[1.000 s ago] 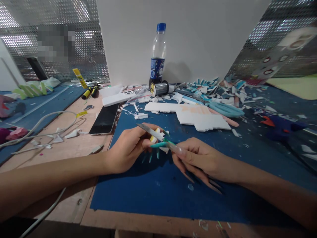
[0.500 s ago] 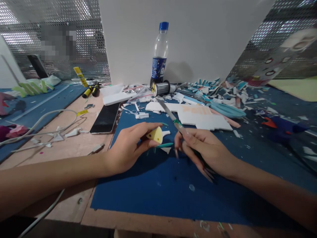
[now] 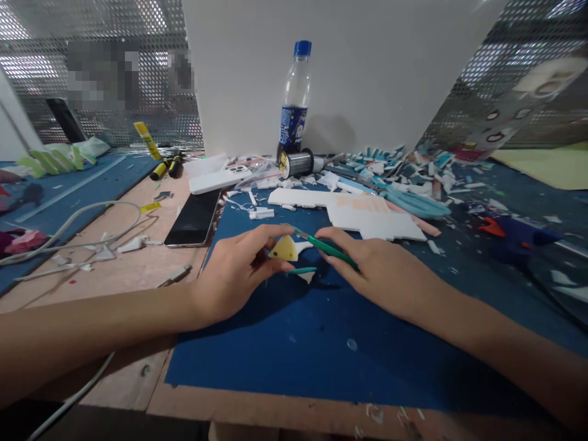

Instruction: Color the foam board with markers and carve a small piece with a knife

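Observation:
My left hand pinches a small yellow wedge-shaped piece with dark round spots between thumb and fingers. Close to that piece, my right hand grips a green-handled craft knife, its thin metal tip pointing left at the wedge's upper edge. I cannot tell whether the tip touches it. Just behind the wedge shows a white bit, and a pale scrap is under the left thumb. Both hands are above a blue mat.
Behind the hands lie a cut white foam board, a wire spool and a bottle. Foam scraps and light-blue-handled scissors are at right, near a dark blue glue gun. A phone and white cable occupy the left.
The knife has turned in my right hand: its long metal part pointed up and away, and now its green handle slants toward the wedge. My left hand stays nearly still.

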`<state>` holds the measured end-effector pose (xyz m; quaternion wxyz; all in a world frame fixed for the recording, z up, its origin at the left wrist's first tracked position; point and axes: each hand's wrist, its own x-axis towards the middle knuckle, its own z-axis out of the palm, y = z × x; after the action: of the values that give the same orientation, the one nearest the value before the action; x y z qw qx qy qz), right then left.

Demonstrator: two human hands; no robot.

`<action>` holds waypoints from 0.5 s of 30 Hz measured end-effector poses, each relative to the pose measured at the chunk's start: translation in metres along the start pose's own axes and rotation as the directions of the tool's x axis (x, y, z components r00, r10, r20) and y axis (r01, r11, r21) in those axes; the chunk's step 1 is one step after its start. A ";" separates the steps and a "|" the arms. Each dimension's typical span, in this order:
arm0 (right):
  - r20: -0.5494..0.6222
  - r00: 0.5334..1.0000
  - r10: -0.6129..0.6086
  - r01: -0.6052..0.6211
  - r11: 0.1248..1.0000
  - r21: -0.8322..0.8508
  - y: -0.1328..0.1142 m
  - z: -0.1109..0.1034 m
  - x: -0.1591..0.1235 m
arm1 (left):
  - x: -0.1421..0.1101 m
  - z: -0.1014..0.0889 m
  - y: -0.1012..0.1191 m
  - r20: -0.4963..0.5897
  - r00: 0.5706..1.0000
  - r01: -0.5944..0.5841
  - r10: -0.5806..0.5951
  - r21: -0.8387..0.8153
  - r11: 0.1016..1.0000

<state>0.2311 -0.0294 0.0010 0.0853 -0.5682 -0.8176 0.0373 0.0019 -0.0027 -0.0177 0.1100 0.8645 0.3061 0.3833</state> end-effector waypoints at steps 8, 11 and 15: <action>-0.142 0.989 -0.050 0.031 0.990 -0.136 0.004 0.002 -0.001 | 0.002 0.000 0.004 -0.048 0.988 0.145 -0.149 -0.080 0.986; -0.184 0.980 -0.080 0.052 0.987 -0.152 0.004 0.004 -0.001 | 0.002 0.001 0.003 -0.048 0.985 0.156 -0.163 -0.136 0.978; -0.214 0.972 -0.100 0.063 0.983 -0.174 0.004 0.007 -0.001 | 0.002 0.002 0.002 -0.058 0.982 0.167 -0.178 -0.170 0.971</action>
<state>0.2339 -0.0283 -0.0062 0.1300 -0.5399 -0.8258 -0.0984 0.0052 -0.0030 -0.0165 0.2029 0.8080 0.3511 0.4274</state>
